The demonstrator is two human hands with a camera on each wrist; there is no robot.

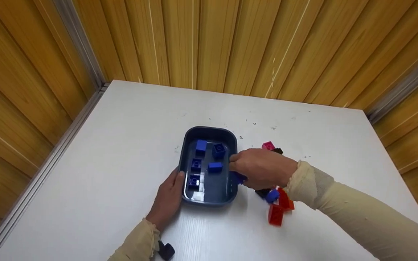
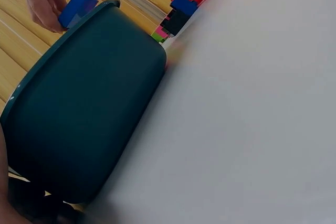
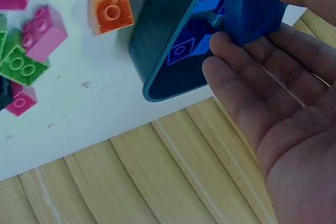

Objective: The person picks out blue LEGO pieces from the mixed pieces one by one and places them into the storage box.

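Observation:
A dark blue-green tray (image 1: 210, 197) stands on the white table with several blue bricks (image 1: 215, 167) inside, spaced apart on its floor. My left hand (image 1: 167, 199) holds the tray's left side, the thumb at the rim and the other fingers partly hidden along the outer wall. Over the right rim, my right hand (image 1: 263, 166) pinches a blue toy brick (image 3: 249, 11) between thumb and fingertips. In the left wrist view that held brick (image 2: 79, 8) overlaps the tray's rim from behind.
Right of the tray lie loose bricks, partly hidden under the right forearm: red bricks (image 1: 275, 215), a blue brick (image 1: 272, 196) and a pink brick (image 1: 267, 145). The right wrist view adds an orange brick (image 3: 112, 13) and a green brick (image 3: 23, 65). Wood-look panels (image 1: 212, 43) wall the table.

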